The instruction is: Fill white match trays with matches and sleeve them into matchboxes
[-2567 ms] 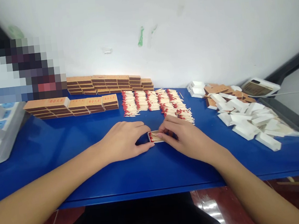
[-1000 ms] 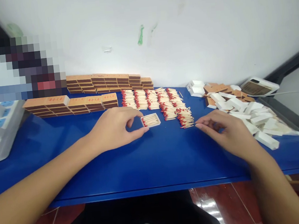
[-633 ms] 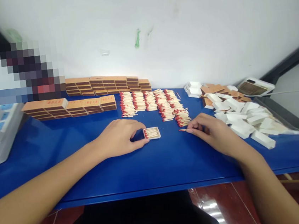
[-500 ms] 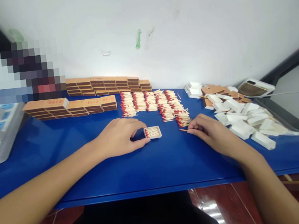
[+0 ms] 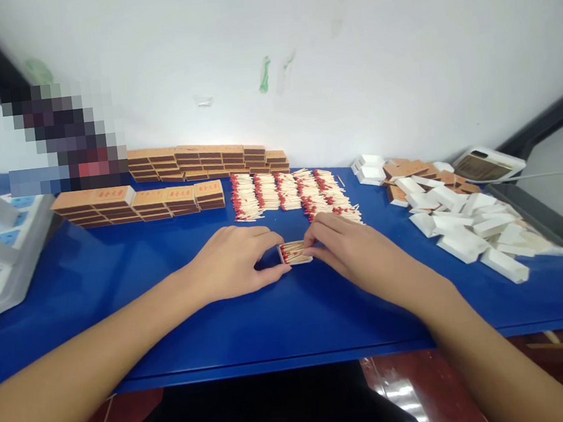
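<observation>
A small white matchbox tray full of red-headed matches lies on the blue table in front of me. My left hand grips its left end between thumb and fingers. Over the tray's right end, my right hand is closed in a pinch, its fingertips at the matches; a match is held there, mostly merged with those in the tray. Behind my hands lie rows of loose matches, red heads to the left. My right hand covers part of the nearest row.
Closed matchboxes stand in a front stack and a back stack at the left. On the right is a heap of white trays with brown sleeves, a phone and a dark tray. A white plastic rack stands far left.
My right hand has moved left from the rightmost match row to the tray, carrying a match. My left hand keeps its grip on the tray. The view has shifted slightly.
</observation>
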Demonstrator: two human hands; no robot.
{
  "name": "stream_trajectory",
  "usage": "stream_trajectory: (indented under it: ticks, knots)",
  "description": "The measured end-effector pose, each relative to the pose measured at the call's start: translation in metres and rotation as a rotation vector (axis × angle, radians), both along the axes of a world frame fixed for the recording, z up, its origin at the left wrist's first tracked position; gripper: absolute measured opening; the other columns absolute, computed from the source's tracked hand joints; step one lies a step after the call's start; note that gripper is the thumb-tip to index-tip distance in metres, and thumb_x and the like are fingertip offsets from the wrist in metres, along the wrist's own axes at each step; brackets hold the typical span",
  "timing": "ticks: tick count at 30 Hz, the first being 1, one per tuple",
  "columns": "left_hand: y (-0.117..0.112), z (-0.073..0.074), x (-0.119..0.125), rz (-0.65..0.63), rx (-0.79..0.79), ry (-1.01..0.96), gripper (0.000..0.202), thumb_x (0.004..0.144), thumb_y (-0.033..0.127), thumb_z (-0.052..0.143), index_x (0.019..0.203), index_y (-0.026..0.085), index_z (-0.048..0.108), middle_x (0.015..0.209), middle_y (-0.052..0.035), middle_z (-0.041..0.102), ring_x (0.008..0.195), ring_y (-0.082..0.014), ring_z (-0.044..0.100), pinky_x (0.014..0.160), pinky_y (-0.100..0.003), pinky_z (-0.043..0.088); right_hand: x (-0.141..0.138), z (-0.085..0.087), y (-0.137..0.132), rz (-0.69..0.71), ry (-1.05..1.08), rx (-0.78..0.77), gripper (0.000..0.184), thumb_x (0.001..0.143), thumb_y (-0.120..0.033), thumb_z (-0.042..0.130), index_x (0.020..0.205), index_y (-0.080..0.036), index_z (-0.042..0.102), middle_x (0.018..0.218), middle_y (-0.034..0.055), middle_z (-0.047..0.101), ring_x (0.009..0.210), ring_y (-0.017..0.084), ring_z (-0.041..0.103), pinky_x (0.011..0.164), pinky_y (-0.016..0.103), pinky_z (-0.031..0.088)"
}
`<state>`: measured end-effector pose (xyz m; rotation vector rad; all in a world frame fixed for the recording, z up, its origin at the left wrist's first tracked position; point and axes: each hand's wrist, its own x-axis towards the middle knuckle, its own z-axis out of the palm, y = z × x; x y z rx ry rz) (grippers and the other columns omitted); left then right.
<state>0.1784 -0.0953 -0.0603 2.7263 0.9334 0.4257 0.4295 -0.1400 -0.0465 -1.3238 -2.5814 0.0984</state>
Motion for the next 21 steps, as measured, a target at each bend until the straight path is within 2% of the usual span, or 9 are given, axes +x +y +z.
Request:
stream_trajectory:
  ticks: [6, 13, 18, 21]
  knots:
    - [-0.002, 0.001, 0.002, -0.001, -0.011, 0.028, 0.028, 0.098, 0.046, 0.067, 0.106, 0.020, 0.074, 0.083, 0.0019, 0.066, 0.066, -0.0127, 0.057, 0.060, -0.028, 0.034, -0.008, -0.004, 0.003, 0.027, 0.005, -0.025, 0.010, 0.108, -0.029, 0.057, 0.104, -0.021, 0.060, 0.104, 0.0072, 0.064, 0.088, 0.022, 0.064, 0.072, 0.035, 0.050]
    - [-0.002, 0.001, 0.002, 0.008, -0.024, 0.022, 0.031, 0.098, 0.046, 0.067, 0.115, 0.022, 0.074, 0.085, 0.0012, 0.068, 0.067, -0.0131, 0.059, 0.060, -0.028, 0.035, 0.011, -0.003, -0.001, -0.068, 0.125, -0.129, 0.010, 0.107, -0.033, 0.060, 0.105, -0.023, 0.062, 0.107, 0.0058, 0.064, 0.095, 0.022, 0.063, 0.082, 0.036, 0.050]
    - [-0.001, 0.001, 0.001, 0.005, -0.028, 0.021, 0.032, 0.097, 0.045, 0.068, 0.117, 0.022, 0.075, 0.085, 0.0009, 0.068, 0.068, -0.0133, 0.059, 0.062, -0.028, 0.036, 0.012, -0.005, 0.002, -0.058, 0.164, -0.242, 0.013, 0.109, -0.030, 0.055, 0.100, -0.023, 0.062, 0.099, 0.0035, 0.065, 0.088, 0.020, 0.062, 0.078, 0.034, 0.047]
    - [-0.001, 0.002, 0.001, 0.006, -0.026, 0.023, 0.032, 0.098, 0.046, 0.067, 0.117, 0.021, 0.075, 0.086, 0.0008, 0.068, 0.067, -0.0132, 0.059, 0.061, -0.028, 0.036, 0.010, -0.004, 0.003, -0.045, 0.167, -0.236, 0.015, 0.110, -0.029, 0.053, 0.099, -0.023, 0.060, 0.099, 0.0041, 0.066, 0.087, 0.020, 0.061, 0.076, 0.033, 0.045]
